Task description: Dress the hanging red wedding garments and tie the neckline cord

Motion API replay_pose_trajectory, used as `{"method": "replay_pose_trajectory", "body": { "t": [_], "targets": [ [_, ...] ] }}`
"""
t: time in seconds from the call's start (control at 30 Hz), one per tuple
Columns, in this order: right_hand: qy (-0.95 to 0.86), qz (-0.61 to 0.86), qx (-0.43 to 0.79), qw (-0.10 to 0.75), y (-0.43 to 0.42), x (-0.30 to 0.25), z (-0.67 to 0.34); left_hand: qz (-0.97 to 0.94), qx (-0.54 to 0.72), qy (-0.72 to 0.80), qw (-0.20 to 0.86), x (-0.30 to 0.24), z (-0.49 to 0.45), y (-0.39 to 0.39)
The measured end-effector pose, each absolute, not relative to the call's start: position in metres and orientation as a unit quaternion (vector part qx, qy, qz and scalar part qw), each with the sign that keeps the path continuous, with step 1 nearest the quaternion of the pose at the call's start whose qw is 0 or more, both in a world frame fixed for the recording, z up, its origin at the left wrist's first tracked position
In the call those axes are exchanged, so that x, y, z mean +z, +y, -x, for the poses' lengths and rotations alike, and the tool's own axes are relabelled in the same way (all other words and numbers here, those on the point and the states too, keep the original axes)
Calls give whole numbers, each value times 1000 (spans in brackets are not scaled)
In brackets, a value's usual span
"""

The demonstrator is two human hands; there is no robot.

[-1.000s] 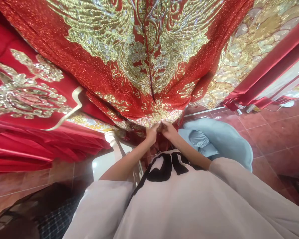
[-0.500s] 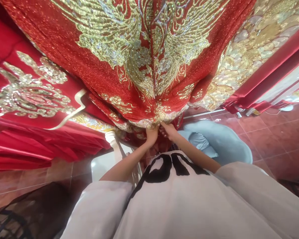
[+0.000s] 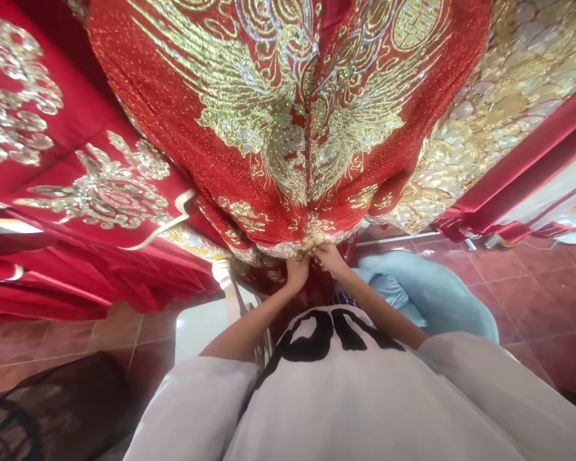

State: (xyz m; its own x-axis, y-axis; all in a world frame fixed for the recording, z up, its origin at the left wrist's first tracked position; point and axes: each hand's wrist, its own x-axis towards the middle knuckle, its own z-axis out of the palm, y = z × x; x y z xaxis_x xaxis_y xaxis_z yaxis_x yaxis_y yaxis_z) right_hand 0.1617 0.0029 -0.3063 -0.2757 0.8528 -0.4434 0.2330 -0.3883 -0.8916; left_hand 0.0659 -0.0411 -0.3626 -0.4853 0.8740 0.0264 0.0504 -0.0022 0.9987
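Observation:
A red glittering robe (image 3: 173, 141) with gold embroidery of two mirrored wings hangs in front of me. Its centre seam runs down to a gold-patterned hem (image 3: 312, 240). At that hem, left of the seam line, my left hand (image 3: 297, 272) is closed with the edge between its fingers. Close beside it my right hand (image 3: 330, 259) pinches the same edge just right of the seam. The fingertips of both hands are partly hidden by the cloth. Darker red fabric (image 3: 273, 275) shows beneath the hem.
Left hangs a red cloth with silvery sequin motifs (image 3: 120, 192); right, a gold scale-patterned cloth (image 3: 475, 121). A light-blue cushioned chair (image 3: 451, 294) stands right, a white chair (image 3: 199, 330) left. A dark mesh-covered object (image 3: 62, 410) lies lower left on the tiled floor (image 3: 523, 288).
My view has tilted up a little, so more of the robe's upper embroidery shows. Both hands remain at the hem; the right hand's fingers have shifted slightly along the edge.

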Motion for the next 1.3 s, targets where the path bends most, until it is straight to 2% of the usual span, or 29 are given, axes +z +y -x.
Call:
{"method": "replay_pose_trajectory", "body": {
  "t": [0.3,0.53,0.83,0.97,1.07,1.2,1.3],
  "targets": [
    [-377,520,730,234,20,-291,-150,-390,605,610,332,-358,-59,-38],
    [-336,470,781,235,13,-289,-156,-327,633,591,378,-359,-63,-40],
    [-315,510,739,308,1,-283,-138,-273,661,577,394,-362,-61,-37],
    [-319,510,722,342,16,-243,-124,-260,665,575,399,-367,-64,-38],
    [-320,491,741,327,36,-195,-118,-243,665,584,398,-371,-67,-39],
    [-318,480,762,296,67,-112,-119,-229,661,580,418,-376,-68,-36],
    [-372,443,743,337,84,-41,-128,-224,658,569,439,-374,-68,-33]
  ]
}}
